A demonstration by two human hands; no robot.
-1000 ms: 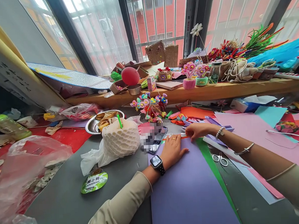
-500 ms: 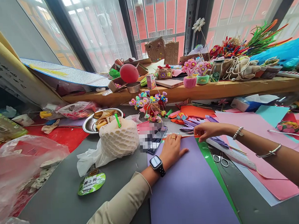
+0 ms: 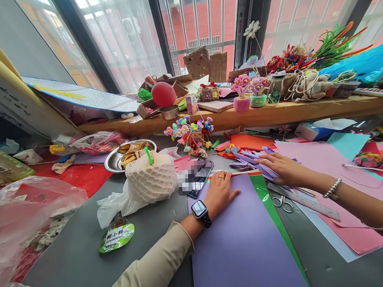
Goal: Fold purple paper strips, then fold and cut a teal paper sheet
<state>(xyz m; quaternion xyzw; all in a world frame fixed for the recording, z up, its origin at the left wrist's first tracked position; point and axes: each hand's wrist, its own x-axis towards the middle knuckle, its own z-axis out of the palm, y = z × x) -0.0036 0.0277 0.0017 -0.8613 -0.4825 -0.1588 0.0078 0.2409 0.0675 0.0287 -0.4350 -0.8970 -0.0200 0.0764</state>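
A large purple sheet of paper (image 3: 240, 243) lies lengthwise before me, with a green sheet (image 3: 263, 189) showing along its right side. Pressed flat near the top left of the purple sheet is my left hand (image 3: 220, 191), wearing a ring and a watch. My right hand (image 3: 283, 170), fingers outstretched, is over a pile of folded purple paper strips (image 3: 241, 160); whether it touches them I cannot tell. Just below that hand are a clear ruler (image 3: 317, 205) and small scissors (image 3: 282, 204). A phone (image 3: 201, 179) rests by my left fingertips.
Left of the sheet stands a net-wrapped coconut (image 3: 151, 179) with a green straw, near a metal plate (image 3: 111, 157) of peels. Pink paper (image 3: 332, 167) covers the right side. Behind are a bunch of craft flowers (image 3: 191, 135) and a crowded wooden sill (image 3: 130, 127).
My right hand has left the top right corner of the purple sheet, moved right over the purple strips and opened. The ruler has shifted right. My left hand stays put.
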